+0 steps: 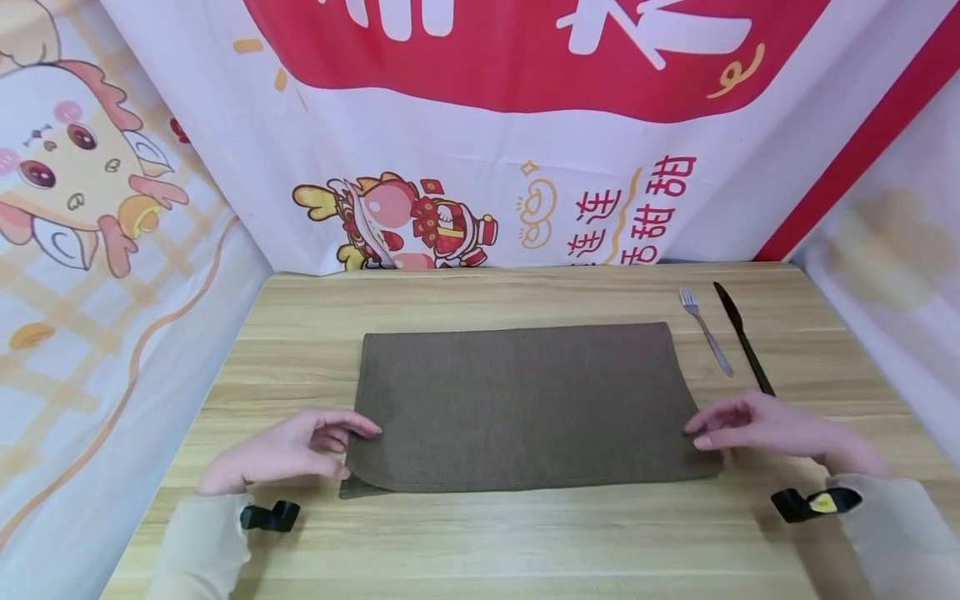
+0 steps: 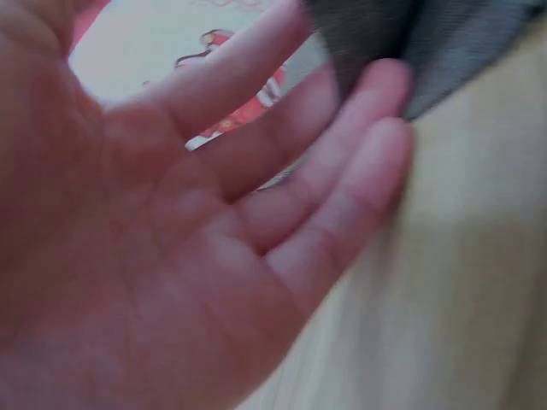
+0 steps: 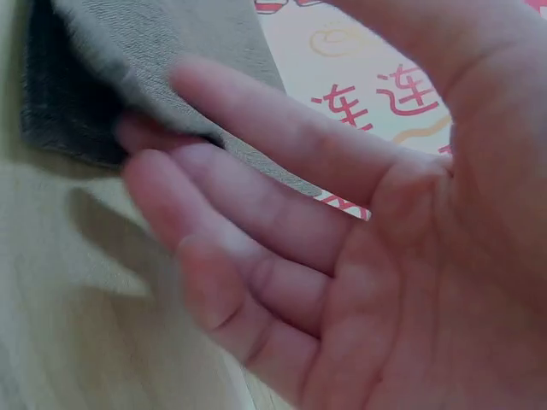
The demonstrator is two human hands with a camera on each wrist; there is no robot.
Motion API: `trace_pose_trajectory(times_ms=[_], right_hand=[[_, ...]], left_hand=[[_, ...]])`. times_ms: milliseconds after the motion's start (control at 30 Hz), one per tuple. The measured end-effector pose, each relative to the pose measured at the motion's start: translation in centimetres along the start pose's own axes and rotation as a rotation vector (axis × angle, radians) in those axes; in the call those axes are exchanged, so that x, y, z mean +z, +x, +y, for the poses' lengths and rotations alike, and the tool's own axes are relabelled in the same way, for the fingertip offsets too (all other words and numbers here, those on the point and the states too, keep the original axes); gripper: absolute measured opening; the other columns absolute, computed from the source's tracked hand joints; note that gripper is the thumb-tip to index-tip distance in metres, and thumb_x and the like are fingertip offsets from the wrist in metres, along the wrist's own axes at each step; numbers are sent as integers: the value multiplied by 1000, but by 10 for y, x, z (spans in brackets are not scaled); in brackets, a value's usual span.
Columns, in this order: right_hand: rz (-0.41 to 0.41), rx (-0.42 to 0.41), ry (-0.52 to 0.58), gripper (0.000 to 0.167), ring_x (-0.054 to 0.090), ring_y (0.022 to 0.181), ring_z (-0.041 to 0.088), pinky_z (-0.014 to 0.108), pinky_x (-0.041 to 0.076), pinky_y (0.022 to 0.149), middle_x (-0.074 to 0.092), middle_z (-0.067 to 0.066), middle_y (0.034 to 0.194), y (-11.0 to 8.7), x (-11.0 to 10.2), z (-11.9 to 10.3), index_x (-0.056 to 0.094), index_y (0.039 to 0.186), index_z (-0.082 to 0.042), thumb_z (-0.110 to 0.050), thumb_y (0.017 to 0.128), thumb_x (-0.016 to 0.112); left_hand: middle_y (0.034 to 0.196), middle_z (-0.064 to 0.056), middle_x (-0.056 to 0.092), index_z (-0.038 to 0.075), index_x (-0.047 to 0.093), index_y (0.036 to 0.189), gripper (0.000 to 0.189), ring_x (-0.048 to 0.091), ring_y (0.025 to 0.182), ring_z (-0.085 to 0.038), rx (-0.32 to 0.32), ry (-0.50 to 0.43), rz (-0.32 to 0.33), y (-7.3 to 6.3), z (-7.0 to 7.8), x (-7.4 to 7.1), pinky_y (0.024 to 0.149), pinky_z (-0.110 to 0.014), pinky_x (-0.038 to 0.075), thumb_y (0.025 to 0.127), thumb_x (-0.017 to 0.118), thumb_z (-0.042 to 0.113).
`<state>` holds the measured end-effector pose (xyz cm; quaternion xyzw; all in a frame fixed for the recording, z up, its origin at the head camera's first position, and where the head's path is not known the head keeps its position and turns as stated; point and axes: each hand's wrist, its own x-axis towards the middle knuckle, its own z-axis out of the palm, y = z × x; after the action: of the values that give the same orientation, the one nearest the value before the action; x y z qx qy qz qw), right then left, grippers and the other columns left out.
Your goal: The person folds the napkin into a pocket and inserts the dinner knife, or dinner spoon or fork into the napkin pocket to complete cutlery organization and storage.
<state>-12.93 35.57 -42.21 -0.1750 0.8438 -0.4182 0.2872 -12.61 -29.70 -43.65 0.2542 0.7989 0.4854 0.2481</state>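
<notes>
A: Pos check pls. Where's the cloth re: you?

B: The brown-grey cloth (image 1: 517, 408) lies mid-bench (image 1: 480, 546), folded, long axis running L–R across your front, btwn your two grips. From your L grip (image 1: 288, 450) it's off to the R; from your R grip (image 1: 772, 429), off to the L.

A: Which is nearer?

B: Neither, AFAICT. You've got one at each short end, both near the front corners. At front L the top layer sits a bit off the lower one, so both layers show.

A: Grip state?

B: L: loose, fingers extended & touching the cloth, not clenched. R: fingertips at the edge, fingers part bent; can't tell if you're pinching it.

A: Anything else close?

B: Yep, fork (image 1: 706, 331) & black knife (image 1: 742, 335), past the cloth's R end; knife's near end is just beyond your R grip.
</notes>
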Motion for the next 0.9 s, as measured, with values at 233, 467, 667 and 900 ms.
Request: trace_pose_trajectory(times_ms=[233, 467, 667, 900], right_hand=[[225, 176, 52, 67, 68, 88, 24, 35, 58, 74, 72, 13, 103, 31, -13, -4, 39, 149, 9, -30, 101, 66], [333, 255, 20, 75, 67, 99, 26, 36, 57, 81, 68, 20, 120, 69, -32, 2, 45, 146, 9, -47, 100, 64], [450, 269, -4, 65, 62, 102, 31, 35, 55, 80, 66, 20, 120, 89, -36, 2, 59, 136, 3, -50, 99, 64], [559, 253, 94, 59, 61, 108, 24, 30, 52, 92, 54, 21, 134, 97, -37, -2, 58, 133, 3, -47, 101, 62]], left_hand=[[151, -26, 42, -1, 29, 157, 79, 60, 117, -39, -156, -5, 364, 28, -5, -14, 96, -44, 52, 97, 73, 25], [136, -32, 55, -10, 37, 151, 65, 62, 115, -39, -330, -34, 463, 72, -1, -33, 97, -43, 52, 106, 58, 31], [111, -18, 67, -5, 61, 135, 49, 62, 93, -23, -415, 72, 577, 90, -2, -41, 78, -32, 52, 105, 59, 34], [123, -14, 66, -2, 66, 127, 40, 62, 99, -11, -282, -86, 677, 95, -17, -46, 84, -24, 53, 99, 70, 26]])
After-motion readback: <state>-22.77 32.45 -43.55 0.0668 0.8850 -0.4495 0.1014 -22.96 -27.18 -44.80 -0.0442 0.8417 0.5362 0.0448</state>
